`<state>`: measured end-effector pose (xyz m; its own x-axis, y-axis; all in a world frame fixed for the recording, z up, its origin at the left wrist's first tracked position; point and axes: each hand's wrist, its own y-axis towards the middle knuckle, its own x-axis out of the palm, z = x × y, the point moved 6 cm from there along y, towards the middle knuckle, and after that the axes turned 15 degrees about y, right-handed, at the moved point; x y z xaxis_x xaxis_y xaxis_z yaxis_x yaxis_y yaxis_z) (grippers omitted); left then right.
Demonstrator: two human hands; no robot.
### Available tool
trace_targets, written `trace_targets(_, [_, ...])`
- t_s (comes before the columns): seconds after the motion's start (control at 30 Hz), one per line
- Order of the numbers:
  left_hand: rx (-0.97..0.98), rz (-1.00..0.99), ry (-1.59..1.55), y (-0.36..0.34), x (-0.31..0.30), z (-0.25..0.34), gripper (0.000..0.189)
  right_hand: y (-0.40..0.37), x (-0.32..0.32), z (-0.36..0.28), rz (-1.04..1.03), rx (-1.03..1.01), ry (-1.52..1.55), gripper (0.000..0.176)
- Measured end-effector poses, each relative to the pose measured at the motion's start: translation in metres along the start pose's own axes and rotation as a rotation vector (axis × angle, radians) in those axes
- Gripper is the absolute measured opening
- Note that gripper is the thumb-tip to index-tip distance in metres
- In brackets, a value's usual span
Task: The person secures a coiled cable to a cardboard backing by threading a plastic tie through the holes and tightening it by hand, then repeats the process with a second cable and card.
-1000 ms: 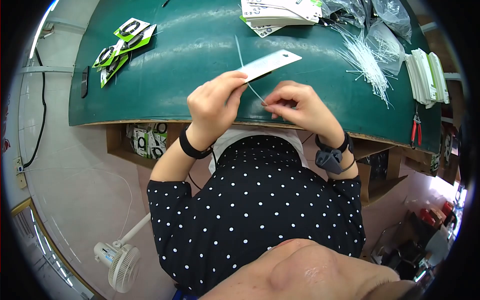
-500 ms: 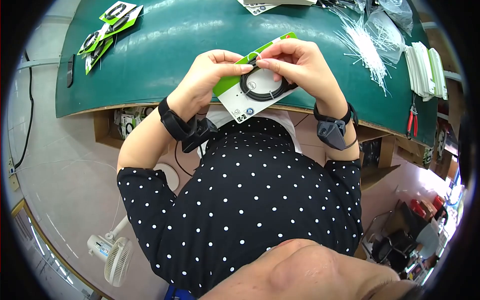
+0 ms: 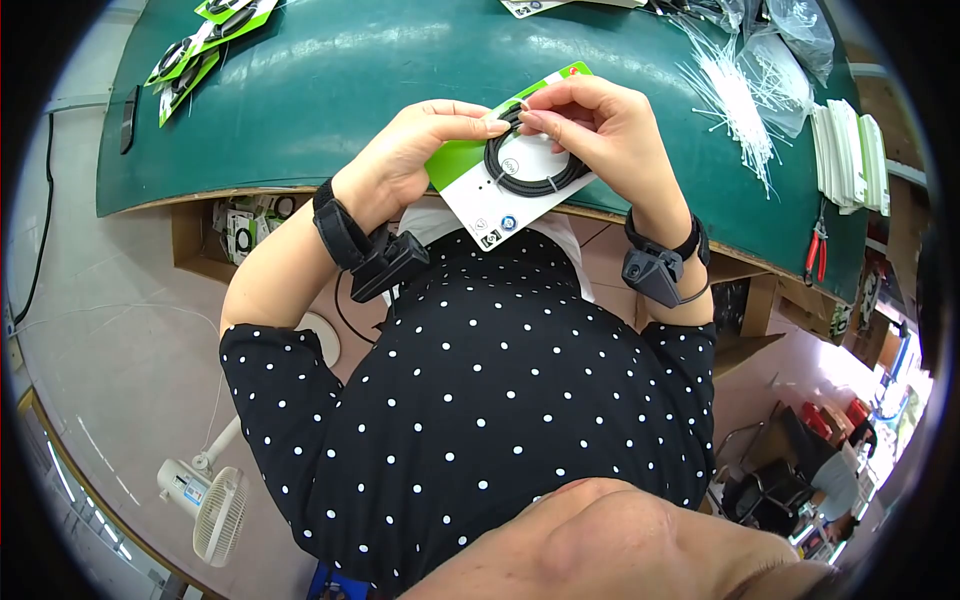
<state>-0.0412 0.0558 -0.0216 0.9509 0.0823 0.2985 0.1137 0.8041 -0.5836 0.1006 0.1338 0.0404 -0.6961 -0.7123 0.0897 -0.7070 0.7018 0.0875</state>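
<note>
In front of my body, a green and white card (image 3: 468, 203) is tilted over the near edge of the table, with a coiled black cable (image 3: 527, 188) lying against it. My left hand (image 3: 412, 147) is closed on the card and the coil at their upper left, thumb on top. With thumb and index finger, my right hand (image 3: 607, 118) pinches a white cable tie (image 3: 523, 104) at the top of the coil. Part of the tie is hidden behind the fingers. Small ties also cross the coil lower down.
Loose white cable ties (image 3: 738, 100) lie at the right beside clear plastic bags (image 3: 800, 35). Stacked cards (image 3: 840, 158) and red-handled cutters (image 3: 817, 252) are at the right edge. Carded cables (image 3: 190, 72) lie at the far left, near a black strip (image 3: 130, 120).
The white tie's loop above the coil looks smaller, and my right fingers have shifted slightly at it. My left hand keeps its hold. The whole view has shifted a little.
</note>
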Motion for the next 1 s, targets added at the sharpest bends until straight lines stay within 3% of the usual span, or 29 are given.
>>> trace_targets(0.37, [-0.004,-0.028,-0.012,0.002,-0.005,-0.006,0.021,-0.001,0.01,-0.006,0.003,-0.172,-0.224,0.011])
trace_targets(1.0, [-0.01,0.051,0.01,-0.002,-0.01,-0.004,0.023,0.0,0.017,0.003,0.012,-0.207,-0.302,0.009])
